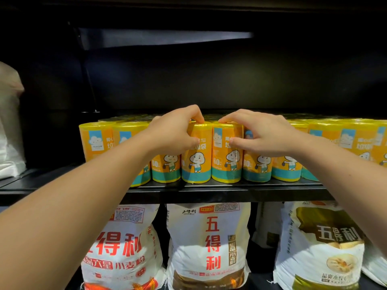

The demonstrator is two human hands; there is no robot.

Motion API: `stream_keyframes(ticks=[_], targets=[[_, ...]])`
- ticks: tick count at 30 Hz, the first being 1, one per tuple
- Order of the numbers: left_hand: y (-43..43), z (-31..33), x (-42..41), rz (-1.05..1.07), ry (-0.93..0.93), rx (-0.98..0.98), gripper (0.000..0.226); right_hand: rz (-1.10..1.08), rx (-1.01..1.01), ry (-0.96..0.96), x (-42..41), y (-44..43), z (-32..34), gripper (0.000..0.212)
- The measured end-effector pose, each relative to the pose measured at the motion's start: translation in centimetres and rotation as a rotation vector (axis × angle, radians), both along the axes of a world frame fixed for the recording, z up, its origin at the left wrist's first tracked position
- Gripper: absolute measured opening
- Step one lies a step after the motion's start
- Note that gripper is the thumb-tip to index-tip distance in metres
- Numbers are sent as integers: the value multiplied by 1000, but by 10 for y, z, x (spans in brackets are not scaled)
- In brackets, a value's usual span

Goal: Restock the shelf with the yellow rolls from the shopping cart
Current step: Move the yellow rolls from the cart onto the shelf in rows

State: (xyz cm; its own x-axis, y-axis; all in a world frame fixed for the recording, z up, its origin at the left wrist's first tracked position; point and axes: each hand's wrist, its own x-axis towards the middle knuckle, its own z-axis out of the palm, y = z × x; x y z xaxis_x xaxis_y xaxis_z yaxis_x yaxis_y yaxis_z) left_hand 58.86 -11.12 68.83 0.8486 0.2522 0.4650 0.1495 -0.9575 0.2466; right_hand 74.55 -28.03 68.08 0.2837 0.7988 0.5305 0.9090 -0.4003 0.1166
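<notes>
Two bare forearms reach in from the near corners over sacks of wheat flour (209, 243) standing upright on the lower tier, toward a dark supermarket shelf (209, 191) where yellow rolls of rubbish bags are being restocked. At the shelf's front edge, the left hand (176, 130) grips the left-hand roll (196, 162), thumb on its label and fingers curled over its top rim. The right hand (257, 135) holds the right-hand roll (226, 164) the same way.

The two rolls stand upright and touch side by side at the middle of the front row of yellow rolls (257, 168), labels facing out. The top-and-front grip suggests each roll is being set down and squared up in line with its neighbours, so the row reads as one even face to shoppers. Both rolls sit directly under the hands, their bases on the shelf. Which of them came from the shopping cart cannot be told, and the cart is out of view.

Behind the front row, the tops of further yellow rolls (129, 118) show, running back toward the black rear panel. A pale sack (10, 132) sits on the far left of the same tier, well apart from the rolls.
</notes>
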Motion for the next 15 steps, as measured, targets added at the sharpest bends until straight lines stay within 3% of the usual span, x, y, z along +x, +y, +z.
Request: stream_keyframes(ticks=[9,12,15], targets=[[6,-1,-11,-35,-85,94,52,-1,-75,86,-12,-1,11,54],[16,1,-22,32,-196,188,50,-24,-101,94,-20,-1,16,54],[31,5,-32,164,-190,254,51,-98,-124,-19,-28,1,21,56]])
